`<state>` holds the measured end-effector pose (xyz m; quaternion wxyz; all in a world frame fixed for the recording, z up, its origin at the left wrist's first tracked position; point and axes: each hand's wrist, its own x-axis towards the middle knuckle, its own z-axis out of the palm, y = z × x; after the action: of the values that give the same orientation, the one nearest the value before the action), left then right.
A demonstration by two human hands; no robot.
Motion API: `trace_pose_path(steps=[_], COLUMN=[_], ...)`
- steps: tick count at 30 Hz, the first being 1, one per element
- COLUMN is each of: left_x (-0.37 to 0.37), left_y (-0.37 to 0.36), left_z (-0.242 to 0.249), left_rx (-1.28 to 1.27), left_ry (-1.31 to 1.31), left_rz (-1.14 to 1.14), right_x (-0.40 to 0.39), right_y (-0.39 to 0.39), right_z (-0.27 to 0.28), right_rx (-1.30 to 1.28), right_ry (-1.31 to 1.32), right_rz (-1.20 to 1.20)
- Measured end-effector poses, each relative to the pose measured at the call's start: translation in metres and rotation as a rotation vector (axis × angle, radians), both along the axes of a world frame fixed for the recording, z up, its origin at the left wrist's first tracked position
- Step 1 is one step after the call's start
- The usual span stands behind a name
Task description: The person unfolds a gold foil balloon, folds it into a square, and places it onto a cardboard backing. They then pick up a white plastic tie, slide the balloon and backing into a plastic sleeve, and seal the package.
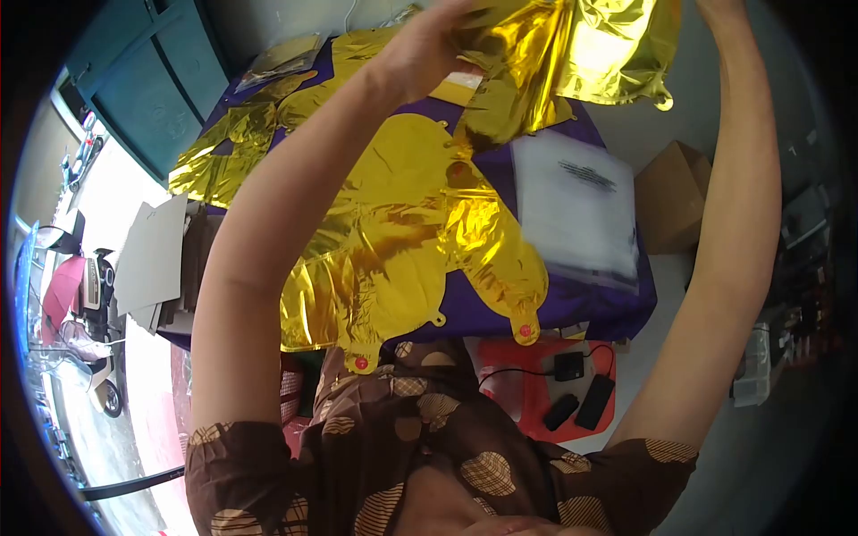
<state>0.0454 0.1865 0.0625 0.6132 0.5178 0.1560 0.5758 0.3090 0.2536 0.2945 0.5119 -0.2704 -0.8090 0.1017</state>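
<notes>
A shiny gold foil balloon [617, 54], flat and uninflated, is raised above the far right of the table, with its top cut off by the frame. At its left side my left hand [424, 58] is closed on the foil, the fingers partly blurred. My right hand [718, 5] is at the top edge near the balloon's right side; its fingers are out of view. Below my left forearm, more flat gold foil balloons [402, 223] overlap across the table, some with red dots on their tabs.
Purple cloth [581, 308] covers the table. Clear plastic bags [572, 205] lie at its right, beside a cardboard box [675, 196]. Grey card sheets [152, 268] stick out at the left. A red stool [509, 393] under the front edge carries black devices and cables.
</notes>
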Motion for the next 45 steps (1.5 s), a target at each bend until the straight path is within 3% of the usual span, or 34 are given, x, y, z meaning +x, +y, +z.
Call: trace_pose_path(steps=[2,3,7,11,13,14,16,18,20,21,23,27,28,30,33,35,37,39,42,45], left_x=[-0.007,-0.012,-0.032,-0.075,-0.098,-0.107,-0.122,-0.137,-0.155,-0.163,-0.138,-0.146,-0.149,-0.154,-0.16,-0.156,-0.153,-0.151,-0.139,-0.136], left_y=[0.013,0.017,0.02,0.034,0.008,0.0,-0.014,-0.025,-0.024,-0.022,-0.064,-0.063,-0.063,-0.062,-0.056,-0.056,-0.059,-0.061,-0.058,-0.054], left_z=[0.001,0.004,0.019,0.03,0.046,0.041,0.03,0.015,-0.009,-0.02,-0.018,-0.081,-0.09,-0.103,-0.11,-0.106,-0.107,-0.113,-0.108,-0.108], left_rx=[0.054,0.078,0.0,0.152,0.329,0.272,0.16,0.079,0.074,0.115,-0.09,-0.265,-0.249,-0.221,-0.375,-0.545,-0.216,0.683,-0.434,-0.412], left_ry=[0.399,0.599,0.812,0.506,0.681,0.63,0.531,0.624,0.758,0.846,0.926,0.638,0.666,0.716,0.309,0.316,0.677,1.303,0.637,0.737], left_rz=[0.285,0.426,0.67,0.582,0.539,0.524,0.49,0.426,0.383,0.375,0.356,0.239,0.208,0.144,-0.159,-0.084,0.099,0.381,0.136,0.094], right_x=[-0.036,-0.04,-0.035,-0.043,-0.055,-0.063,-0.037,-0.021,-0.045,-0.049,-0.062,-0.087,-0.092,-0.101,-0.11,-0.115,-0.119,-0.123,-0.131,-0.138], right_y=[-0.061,-0.064,-0.049,-0.082,-0.11,-0.127,-0.159,-0.173,-0.2,-0.213,-0.227,-0.232,-0.234,-0.234,-0.234,-0.236,-0.238,-0.24,-0.245,-0.251], right_z=[-0.058,-0.061,-0.054,-0.061,-0.081,-0.093,-0.1,-0.129,-0.166,-0.177,-0.214,-0.281,-0.291,-0.309,-0.321,-0.327,-0.33,-0.332,-0.335,-0.336], right_rx=[0.367,0.339,0.272,0.356,0.544,0.617,1.083,1.045,0.601,0.6,0.596,0.558,0.534,0.534,0.544,0.538,0.551,0.558,0.567,0.57], right_ry=[-0.005,0.01,-0.007,0.096,0.129,0.148,-0.3,-0.404,-0.262,-0.357,-0.399,-0.308,-0.308,-0.307,-0.297,-0.282,-0.291,-0.291,-0.278,-0.287], right_rz=[-0.106,-0.109,-0.094,0.112,0.129,0.123,-0.263,-0.205,0.193,0.197,0.226,0.334,0.355,0.374,0.381,0.386,0.383,0.384,0.398,0.405])
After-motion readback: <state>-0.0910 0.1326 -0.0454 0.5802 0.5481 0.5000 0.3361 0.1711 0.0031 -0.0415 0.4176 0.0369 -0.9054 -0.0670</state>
